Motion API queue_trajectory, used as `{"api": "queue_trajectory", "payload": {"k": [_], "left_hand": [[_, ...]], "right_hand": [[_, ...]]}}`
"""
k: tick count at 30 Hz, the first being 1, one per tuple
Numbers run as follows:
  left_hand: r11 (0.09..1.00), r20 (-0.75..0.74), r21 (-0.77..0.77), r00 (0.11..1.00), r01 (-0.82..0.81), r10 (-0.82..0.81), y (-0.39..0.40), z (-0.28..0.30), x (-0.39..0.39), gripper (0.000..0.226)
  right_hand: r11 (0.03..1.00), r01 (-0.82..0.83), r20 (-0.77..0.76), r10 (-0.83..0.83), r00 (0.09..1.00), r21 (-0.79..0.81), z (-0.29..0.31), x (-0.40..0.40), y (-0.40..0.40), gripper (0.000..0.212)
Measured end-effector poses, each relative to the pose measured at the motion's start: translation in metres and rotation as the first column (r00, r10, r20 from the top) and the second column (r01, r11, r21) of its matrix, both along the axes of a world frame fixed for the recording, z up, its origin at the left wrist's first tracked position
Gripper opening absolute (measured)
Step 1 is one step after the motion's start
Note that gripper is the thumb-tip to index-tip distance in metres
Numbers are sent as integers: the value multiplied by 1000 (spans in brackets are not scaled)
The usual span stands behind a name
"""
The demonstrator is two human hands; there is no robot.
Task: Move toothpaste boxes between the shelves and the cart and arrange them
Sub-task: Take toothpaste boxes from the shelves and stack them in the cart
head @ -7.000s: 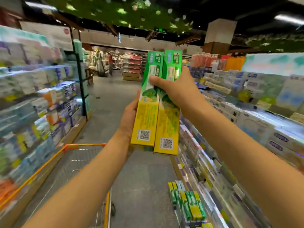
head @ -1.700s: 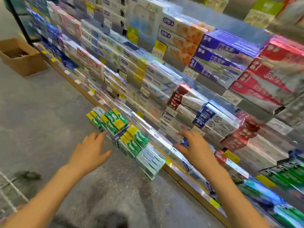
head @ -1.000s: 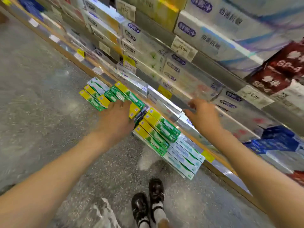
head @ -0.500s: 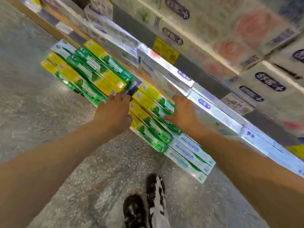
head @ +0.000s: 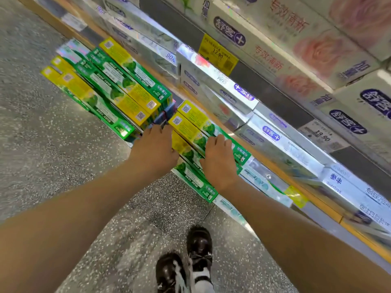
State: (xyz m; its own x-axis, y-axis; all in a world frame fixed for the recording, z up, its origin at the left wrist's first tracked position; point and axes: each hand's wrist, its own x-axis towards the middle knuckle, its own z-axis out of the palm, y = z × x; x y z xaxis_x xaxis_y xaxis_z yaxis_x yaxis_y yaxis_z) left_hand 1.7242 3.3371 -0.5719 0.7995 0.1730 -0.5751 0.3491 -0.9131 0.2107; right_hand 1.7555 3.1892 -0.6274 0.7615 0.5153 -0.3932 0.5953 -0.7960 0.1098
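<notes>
Green-yellow toothpaste boxes (head: 191,132) stacked lengthwise, both hands resting on stack.

I've got just the one head cam, aimed steeply down, close over the bottom shelf (head: 211,96) at upper right, floor (head: 53,149) at left.

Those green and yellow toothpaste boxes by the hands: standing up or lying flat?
Lying flat. The green and yellow toothpaste boxes lie lengthwise in stacked rows, long printed faces up, under both hands.
</notes>
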Motion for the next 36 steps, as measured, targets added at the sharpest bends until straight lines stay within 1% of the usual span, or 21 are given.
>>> {"api": "queue_trajectory", "payload": {"k": [3,6,9,11,13,15,17,19,20,22,23,24,26,28,29,30,31,32,33,34,36], "left_hand": [[1000,-2,1,1000,-19,19,2,-5,-3,53],[997,13,-56,998,-55,56,3,-5,-4,52],[978,145,-187,982,-92,120,7,5,4,47],[947,270,-295,940,-127,210,13,16,16,41],[887,276,-432,913,-161,300,18,31,31,42],[757,110,-609,921,-235,374,21,45,43,53],[683,-50,-681,948,-263,315,21,57,46,58],[551,-162,-790,959,-268,234,21,67,40,59],[468,-185,-845,963,-258,197,22,73,37,67],[336,-175,-915,969,-225,173,25,75,31,89],[283,-184,-932,969,-226,167,27,74,29,92],[257,-191,-939,968,-229,162,27,74,27,92],[336,-183,-911,964,-240,194,28,68,26,93],[409,-175,-872,951,-270,255,29,61,24,67],[411,-178,-860,933,-302,314,29,59,24,60],[397,-188,-850,905,-345,383,29,58,24,61],[380,-199,-843,876,-382,439,29,58,25,62],[370,-196,-839,856,-399,479,30,58,25,56],[363,-191,-840,846,-403,497,30,60,26,49],[369,-184,-838,845,-402,503,31,60,27,45],[401,-175,-819,846,-409,504,31,61,29,50]], "right_hand": [[991,133,-25,-133,991,-15,-11,-3,6,33],[953,294,-132,-283,950,70,-11,-3,6,35],[911,370,-269,-316,910,182,11,-2,1,36],[940,258,-294,-188,937,224,31,5,-4,38],[950,17,-246,63,967,311,53,19,-6,41],[849,-261,-95,340,936,460,73,38,-3,47],[698,-449,63,504,862,558,94,53,3,44],[579,-543,158,582,798,608,112,64,10,39],[534,-559,174,606,776,634,120,69,13,37],[502,-576,174,638,750,645,127,74,17,29],[492,-601,205,642,739,630,127,76,18,27],[483,-628,246,638,729,610,125,77,18,27],[489,-638,308,594,743,595,119,76,16,26],[541,-509,301,429,852,669,113,76,11,36],[580,-364,234,289,928,729,109,76,8,41],[609,-180,126,131,983,772,105,77,5,41],[634,6,4,-15,1000,773,97,78,1,38],[687,156,-91,-130,987,709,88,79,-3,34],[783,247,-149,-197,969,570,76,79,-6,33],[874,278,-184,-221,958,398,65,77,-7,36],[950,281,-248,-242,938,136,40,70,-8,54]]}}
